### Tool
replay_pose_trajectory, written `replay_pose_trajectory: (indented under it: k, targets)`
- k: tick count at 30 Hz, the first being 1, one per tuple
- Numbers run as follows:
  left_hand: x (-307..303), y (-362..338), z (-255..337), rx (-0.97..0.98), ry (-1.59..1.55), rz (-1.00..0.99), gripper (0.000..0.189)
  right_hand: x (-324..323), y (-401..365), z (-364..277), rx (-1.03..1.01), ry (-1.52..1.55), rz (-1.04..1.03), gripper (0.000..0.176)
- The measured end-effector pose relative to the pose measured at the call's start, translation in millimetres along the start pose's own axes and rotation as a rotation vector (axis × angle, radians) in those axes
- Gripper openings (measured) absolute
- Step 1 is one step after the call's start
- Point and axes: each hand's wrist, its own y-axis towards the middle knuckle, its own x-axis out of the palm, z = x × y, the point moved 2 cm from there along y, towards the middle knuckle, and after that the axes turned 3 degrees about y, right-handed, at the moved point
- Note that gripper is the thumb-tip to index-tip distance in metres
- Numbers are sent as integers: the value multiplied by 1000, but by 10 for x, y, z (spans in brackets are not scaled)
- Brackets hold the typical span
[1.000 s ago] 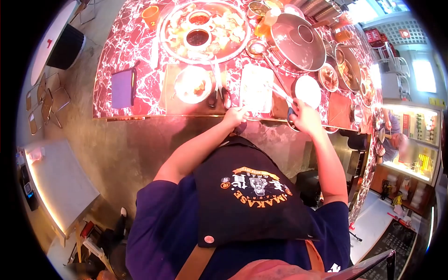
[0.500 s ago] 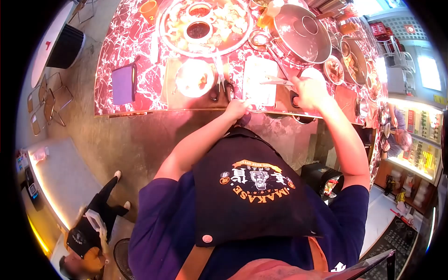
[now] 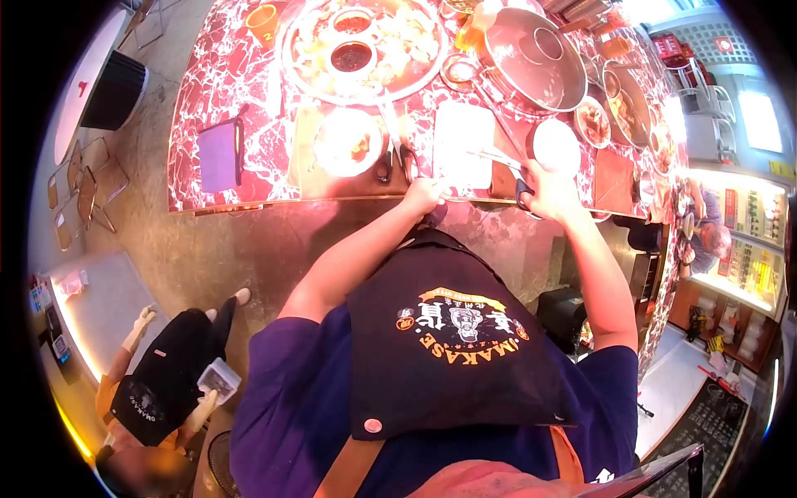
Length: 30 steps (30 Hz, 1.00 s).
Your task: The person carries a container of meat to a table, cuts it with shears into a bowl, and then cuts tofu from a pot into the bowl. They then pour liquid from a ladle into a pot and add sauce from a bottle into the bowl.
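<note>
My right hand (image 3: 548,192) is wrapped round the black handle of a pair of scissors (image 3: 503,158). The metal blades point left across a white rectangular tray (image 3: 462,124), whose contents are washed out by glare. At the tray's near left corner, my left hand (image 3: 425,193) has its fingers closed on the edge. Just beyond my right hand is a white bowl (image 3: 557,148). Left of the tray lie black-handled scissors or tongs (image 3: 397,158), beside a white plate (image 3: 349,143) with some food on it.
A large platter (image 3: 303,79) holds food and sauce bowls at the back. Right of it stand a lidded pot (image 3: 573,95) and a ladle (image 3: 461,70). A purple pouch (image 3: 220,158) lies on the left. A co-worker (image 3: 166,373) stands behind at lower left.
My right hand has drawn back slightly toward me with the scissors, uncovering the white bowl. My left hand stays at the tray's corner. The co-worker behind has moved closer, carrying a small clear container.
</note>
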Motion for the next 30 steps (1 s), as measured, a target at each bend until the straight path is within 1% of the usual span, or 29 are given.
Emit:
replay_pose_trajectory:
  k: [2, 3, 6, 7, 8, 11, 14, 16, 17, 19, 20, 22, 23, 24, 25, 26, 28, 29, 30]
  targets:
    - [23, -22, 37, 6, 25, 7, 42, 101, 62, -88, -138, -184, 103, 49]
    - [29, -30, 48, 6, 24, 11, 41, 85, 82, -191, -97, -246, 39, 55]
    - [17, -6, 16, 10, 38, 4, 40, 277, 249, -134, -123, -307, 38, 54]
    - [3, 12, -1, 16, 48, 0, 39, 296, 232, -96, -191, -286, 113, 28]
    - [1, 13, -4, 15, 51, -2, 39, 276, 201, -79, -189, -284, 114, 28]
    - [4, 10, -12, -3, 47, 9, 37, 206, 109, 4, -259, -297, 124, 32]
    - [-7, -6, -17, 55, 35, 1, 36, 151, 9, -6, -305, -246, 146, 36]
    - [-9, 46, -66, 57, -3, -34, 35, 46, -23, -149, -158, -164, 46, 45]
    - [-6, 38, -44, 59, -2, -31, 35, 93, 15, -153, -161, -163, 49, 45]
    - [14, -2, 12, 59, -15, -3, 32, 313, 121, -92, -153, -92, 14, 58]
    - [16, -4, -6, 63, -12, -2, 32, 427, 142, -46, -154, -91, 19, 58]
    - [9, -10, -18, 344, 145, -9, 30, 598, 166, 57, -234, -38, 98, 59]
    - [0, -11, -13, 342, 143, -4, 30, 620, 156, 124, -249, 18, 98, 59]
    - [-6, 10, -17, 201, 47, -19, 28, 656, 131, 189, -254, 18, 95, 59]
    - [-5, 25, -22, 62, -51, -34, 26, 689, 89, 266, -206, 181, 91, 59]
    - [-8, 58, -52, 64, -57, -29, 26, 687, 45, 301, -158, 343, 85, 59]
    - [-6, 117, -126, 26, -65, -33, 29, 689, -50, 345, -149, 366, 100, 61]
    - [-8, 97, -103, 29, -67, -32, 29, 724, -76, 400, -131, 437, 112, 62]
    - [-11, 39, -51, 63, -3, -4, 33, 699, -100, 411, -111, 508, 127, 63]
